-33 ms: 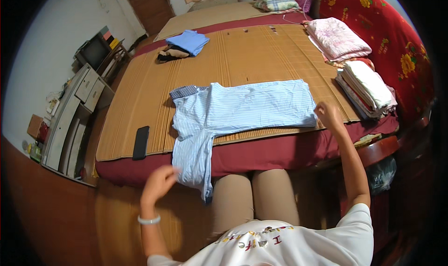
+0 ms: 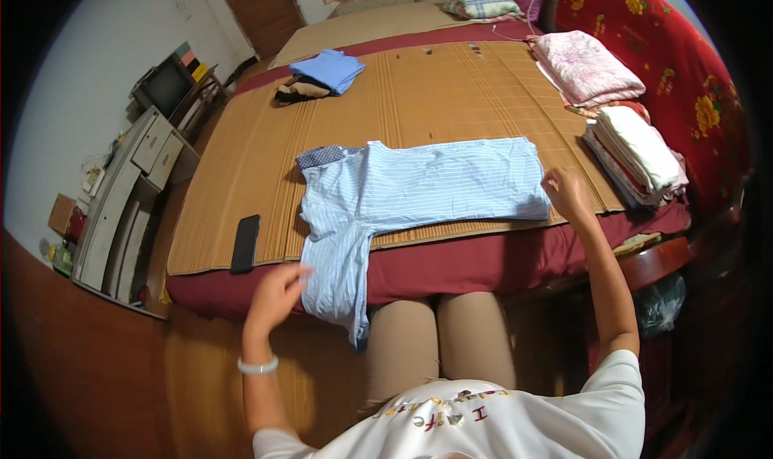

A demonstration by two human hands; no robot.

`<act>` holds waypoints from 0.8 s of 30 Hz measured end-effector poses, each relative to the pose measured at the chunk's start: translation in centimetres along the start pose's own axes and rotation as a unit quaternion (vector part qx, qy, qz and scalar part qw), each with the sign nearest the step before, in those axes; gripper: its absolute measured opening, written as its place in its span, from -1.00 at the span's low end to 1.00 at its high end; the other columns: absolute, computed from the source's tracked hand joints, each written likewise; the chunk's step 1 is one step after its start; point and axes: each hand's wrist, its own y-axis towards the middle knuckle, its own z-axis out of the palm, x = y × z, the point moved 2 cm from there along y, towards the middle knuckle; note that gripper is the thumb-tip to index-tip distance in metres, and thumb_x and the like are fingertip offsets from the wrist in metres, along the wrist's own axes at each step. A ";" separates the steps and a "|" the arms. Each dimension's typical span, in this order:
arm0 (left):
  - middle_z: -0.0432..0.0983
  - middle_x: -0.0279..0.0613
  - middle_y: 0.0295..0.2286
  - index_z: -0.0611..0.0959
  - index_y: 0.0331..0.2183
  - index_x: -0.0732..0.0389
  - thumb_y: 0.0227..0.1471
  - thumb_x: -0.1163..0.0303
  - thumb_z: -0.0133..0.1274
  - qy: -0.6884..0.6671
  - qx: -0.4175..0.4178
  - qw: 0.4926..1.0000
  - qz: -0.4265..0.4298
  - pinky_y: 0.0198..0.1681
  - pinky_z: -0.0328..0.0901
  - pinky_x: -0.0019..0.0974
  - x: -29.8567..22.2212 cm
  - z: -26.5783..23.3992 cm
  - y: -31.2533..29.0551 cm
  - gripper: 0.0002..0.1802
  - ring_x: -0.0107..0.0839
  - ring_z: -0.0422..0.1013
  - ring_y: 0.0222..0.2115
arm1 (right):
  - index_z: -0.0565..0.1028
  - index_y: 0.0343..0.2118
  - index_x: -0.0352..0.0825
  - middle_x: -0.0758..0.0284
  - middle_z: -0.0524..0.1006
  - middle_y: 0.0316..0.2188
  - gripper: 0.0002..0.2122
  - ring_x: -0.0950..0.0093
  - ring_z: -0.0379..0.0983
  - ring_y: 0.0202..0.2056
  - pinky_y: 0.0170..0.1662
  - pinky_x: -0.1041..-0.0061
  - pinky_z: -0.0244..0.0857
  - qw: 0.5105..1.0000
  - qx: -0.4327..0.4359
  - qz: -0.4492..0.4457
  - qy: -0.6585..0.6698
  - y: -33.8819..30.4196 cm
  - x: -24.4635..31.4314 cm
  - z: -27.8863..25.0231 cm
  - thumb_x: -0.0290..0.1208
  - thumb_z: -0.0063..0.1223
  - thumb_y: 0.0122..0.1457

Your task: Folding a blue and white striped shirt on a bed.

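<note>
A light blue shirt point(image 2: 451, 181) with white stripes lies sideways on the bed mat, its hem end to the right. Its dark patterned collar part point(image 2: 326, 156) points left, and a sleeve part point(image 2: 334, 278) hangs over the bed's near edge. My left hand point(image 2: 278, 296) hovers at the left side of that hanging part, open, with loosely bent fingers and nothing visible in them. Beside the hem end is my right hand point(image 2: 568, 193), its fingers bent and slightly apart, without any cloth seen between them.
A black phone point(image 2: 245, 244) lies left of the shirt. Farther back sit folded blue and dark clothes point(image 2: 328, 71). At the right are a stack of folded white cloths point(image 2: 636, 145) and a folded pink quilt point(image 2: 588, 66). A red stool point(image 2: 656, 263) stands near the bed's right corner.
My left hand has risen slightly along the hanging part of the shirt. My right hand stays beside the hem, and the whole view has shifted a little.
</note>
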 end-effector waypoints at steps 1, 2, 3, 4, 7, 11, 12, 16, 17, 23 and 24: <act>0.61 -0.04 -0.21 0.63 -0.12 0.32 0.06 0.54 0.05 -0.048 -0.030 0.998 -0.011 -0.08 0.37 -0.30 -0.9 -0.4 2.8 -0.70 -0.27 0.53 -0.16 | 0.61 -0.33 -0.30 0.11 0.60 -0.38 -0.84 0.07 0.53 -0.27 -0.16 0.17 0.38 1.000 0.003 -0.005 0.007 1.3 1.4 0.8 -0.33 0.17 0.09; 0.62 -0.17 -0.23 0.61 -0.08 0.33 0.14 0.53 0.01 0.004 -0.050 0.997 0.051 -0.11 0.36 -0.39 -1.0 -1.2 5.9 -0.71 -0.46 0.50 -0.20 | 0.60 -0.28 -0.31 0.09 0.59 -0.30 -0.81 0.07 0.51 -0.21 -0.11 0.18 0.37 0.999 -0.011 -0.012 0.039 2.7 3.8 1.9 -0.32 0.15 0.12; 0.60 -0.16 -0.19 0.61 -0.08 0.30 0.12 0.55 0.00 -0.009 -0.054 0.998 0.026 -0.09 0.34 -0.37 -0.8 -1.3 8.8 -0.70 -0.39 0.49 -0.17 | 0.58 -0.23 -0.32 0.07 0.58 -0.23 -0.79 0.07 0.49 -0.16 -0.07 0.18 0.36 0.997 -0.026 -0.015 0.067 3.9 5.4 2.7 -0.32 0.13 0.14; 0.57 -0.08 -0.15 0.62 -0.08 0.28 0.10 0.54 0.01 0.020 -0.092 0.992 0.081 -0.03 0.32 -0.29 -0.5 -1.1 12.1 -0.69 -0.26 0.47 -0.12 | 0.55 -0.16 -0.35 0.06 0.55 -0.16 -0.75 0.07 0.47 -0.12 -0.03 0.18 0.34 0.997 -0.037 -0.032 0.060 5.1 6.1 4.3 -0.31 0.10 0.17; 0.52 -0.01 -0.08 0.63 -0.09 0.21 0.08 0.50 0.03 0.082 -0.160 0.974 0.135 0.12 0.25 -0.20 1.0 2.1 21.6 -0.68 -0.09 0.40 0.00 | 0.43 0.02 -0.48 -0.02 0.47 -0.01 -0.56 0.04 0.37 0.05 0.14 0.15 0.22 0.995 -0.091 -0.001 0.029 7.3 5.2 9.9 -0.20 0.01 0.24; 0.50 -0.04 -0.04 0.64 -0.07 0.13 0.08 0.38 0.10 0.197 -0.258 0.943 0.065 0.20 0.16 -0.07 5.7 4.3 27.2 -0.67 -0.11 0.39 0.02 | 0.29 0.20 -0.47 0.00 0.27 0.24 -0.37 0.13 0.12 0.29 0.34 0.16 -0.08 0.991 -0.027 0.075 -0.110 3.1 4.7 15.3 0.01 -0.13 0.27; 0.51 -0.07 -0.04 0.65 -0.09 0.10 0.07 0.28 0.14 0.293 -0.292 0.910 -0.001 0.23 0.10 0.01 6.9 4.3 27.6 -0.66 -0.12 0.38 0.03 | 0.24 0.24 -0.46 0.01 0.21 0.28 -0.34 0.16 0.04 0.34 0.38 0.20 -0.17 0.992 0.012 0.100 -0.079 3.0 5.0 15.3 0.04 -0.19 0.29; 0.59 -0.12 -0.14 0.70 -0.20 0.04 -0.01 0.03 0.22 0.350 -0.162 0.914 -0.126 0.23 0.00 0.21 7.8 4.1 29.9 -0.62 -0.14 0.43 -0.02 | 0.25 0.23 -0.47 0.01 0.19 0.29 -0.35 0.16 0.02 0.34 0.38 0.20 -0.20 0.989 -0.003 0.114 -0.095 2.2 3.4 13.7 0.03 -0.20 0.30; 0.62 -0.14 -0.19 0.72 -0.25 0.03 -0.03 0.02 0.23 0.329 -0.195 0.914 -0.137 0.23 0.02 0.19 10.3 1.8 29.4 -0.64 -0.13 0.46 -0.07 | 0.25 0.23 -0.47 0.01 0.19 0.29 -0.35 0.16 0.02 0.34 0.38 0.20 -0.20 0.990 -0.002 0.112 -0.086 2.6 4.4 14.1 0.03 -0.20 0.30; 0.65 -0.10 -0.32 0.72 -0.38 0.06 -0.03 0.02 0.23 0.266 -0.203 0.901 -0.276 0.20 0.06 0.14 14.7 -1.1 27.6 -0.68 -0.06 0.54 -0.24 | 0.27 0.23 -0.46 0.02 0.24 0.27 -0.36 0.16 0.05 0.33 0.38 0.19 -0.17 0.992 -0.018 0.095 -0.077 2.9 4.4 14.2 0.04 -0.20 0.30; 0.61 -0.04 -0.25 0.70 -0.30 0.08 0.00 0.07 0.21 0.253 -0.180 0.900 -0.307 0.18 0.07 0.16 14.4 -0.9 27.8 -0.69 -0.04 0.48 -0.14 | 0.27 0.23 -0.45 0.04 0.23 0.28 -0.35 0.18 0.06 0.33 0.38 0.20 -0.18 0.992 -0.016 0.103 -0.076 2.8 4.4 14.1 0.04 -0.18 0.28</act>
